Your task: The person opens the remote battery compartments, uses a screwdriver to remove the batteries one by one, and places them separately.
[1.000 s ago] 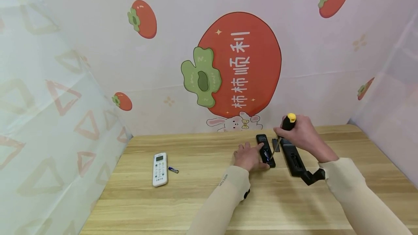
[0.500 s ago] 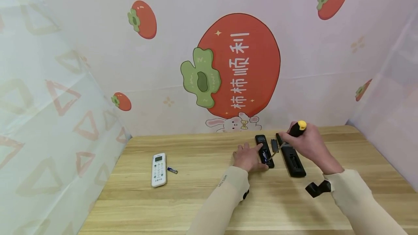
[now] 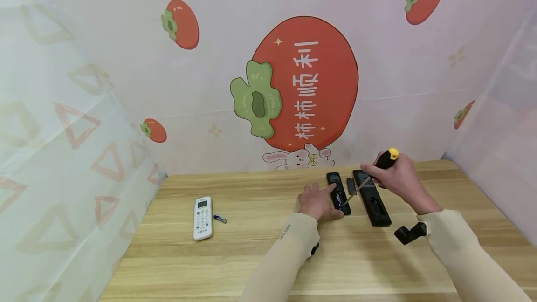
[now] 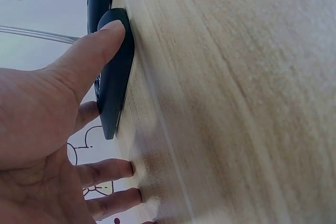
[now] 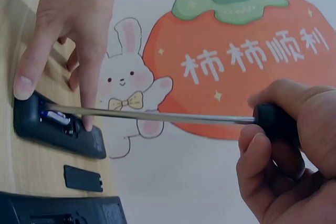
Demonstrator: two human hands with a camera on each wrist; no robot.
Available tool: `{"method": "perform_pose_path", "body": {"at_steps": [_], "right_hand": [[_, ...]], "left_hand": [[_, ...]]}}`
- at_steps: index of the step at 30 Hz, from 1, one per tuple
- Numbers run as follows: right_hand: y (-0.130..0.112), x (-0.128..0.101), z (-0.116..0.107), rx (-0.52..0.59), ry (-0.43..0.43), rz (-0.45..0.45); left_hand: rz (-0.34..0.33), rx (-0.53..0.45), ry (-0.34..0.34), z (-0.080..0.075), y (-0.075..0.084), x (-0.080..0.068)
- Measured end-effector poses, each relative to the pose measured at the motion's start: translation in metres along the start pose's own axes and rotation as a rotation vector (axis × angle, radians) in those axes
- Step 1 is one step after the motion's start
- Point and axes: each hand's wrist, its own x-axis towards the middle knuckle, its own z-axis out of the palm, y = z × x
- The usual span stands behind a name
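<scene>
My left hand [image 3: 319, 202] steadies a small black remote [image 3: 339, 193] on the wooden table [image 3: 260, 264]. Its thumb [image 4: 89, 51] is on the near end and a finger [image 5: 86, 103] on the side. The remote's battery bay is open, with a blue-tipped battery [image 5: 55, 117] inside. My right hand [image 3: 396, 178] grips a screwdriver with a black and yellow handle [image 3: 388, 158]. Its metal shaft [image 5: 157, 115] slants down left, tip in the bay. A loose black cover [image 3: 350, 185] lies between this remote and a longer black remote [image 3: 371, 197].
A white remote [image 3: 203, 217] and a loose small battery [image 3: 220, 219] lie at the table's left. Printed cloth walls with a persimmon picture [image 3: 302, 83] close off the back and both sides. The wood in front of my arms is bare.
My right hand has shifted right and the screwdriver leans flatter, its tip still at the small remote's bay. The left hand has stayed put.
</scene>
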Motion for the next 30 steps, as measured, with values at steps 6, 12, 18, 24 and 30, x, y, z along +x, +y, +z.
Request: {"method": "perform_pose_path", "body": {"at_steps": [6,12,18,24,30], "right_hand": [[0.016,0.012,-0.006,0.136,-0.052,0.088],[0.037,0.025,-0.011,0.270,-0.132,0.160],[0.046,0.033,-0.012,0.298,-0.202,0.195],[0.044,0.037,-0.011,0.295,-0.209,0.226],[0.036,0.038,-0.009,0.256,-0.207,0.232]], "left_hand": [[-0.007,0.007,-0.002,0.001,0.000,0.002],[-0.009,0.009,-0.006,0.002,0.001,0.002],[-0.014,0.001,-0.004,0.002,0.001,0.003],[-0.006,-0.003,-0.007,0.002,0.001,0.003],[-0.005,-0.002,-0.006,0.001,0.001,0.003]]}}
